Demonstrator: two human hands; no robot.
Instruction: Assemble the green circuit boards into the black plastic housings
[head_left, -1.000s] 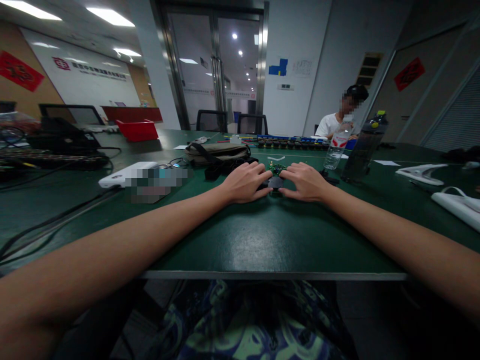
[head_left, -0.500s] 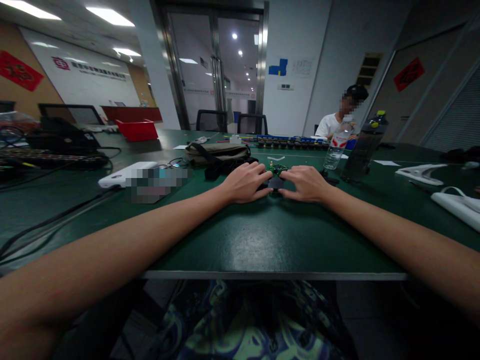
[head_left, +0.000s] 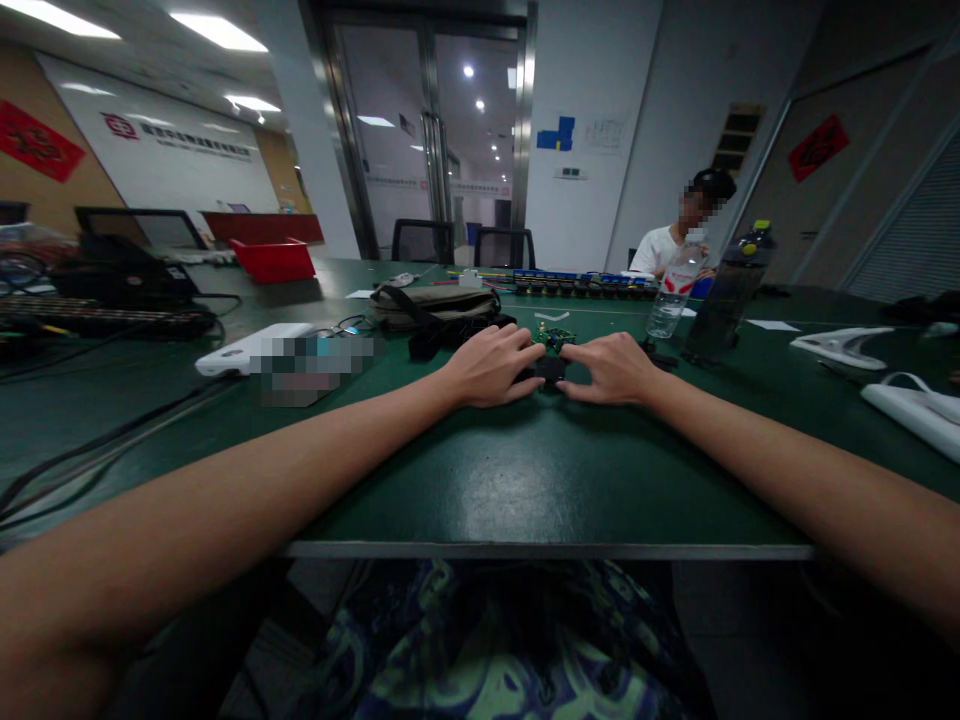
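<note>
Head view: the left hand (head_left: 493,366) and right hand (head_left: 613,368) clamp their fingertips on opposite ends of one small flat black piece (head_left: 552,371) over the dark green bench (head_left: 510,480), just before one green circuit board (head_left: 555,338). One clear plastic bottle (head_left: 670,297) wears a red-and-white label, unreadable.

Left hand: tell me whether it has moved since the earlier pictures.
No. Judged against the table's near edge, the left hand shows no visible shift in any direction.
</note>
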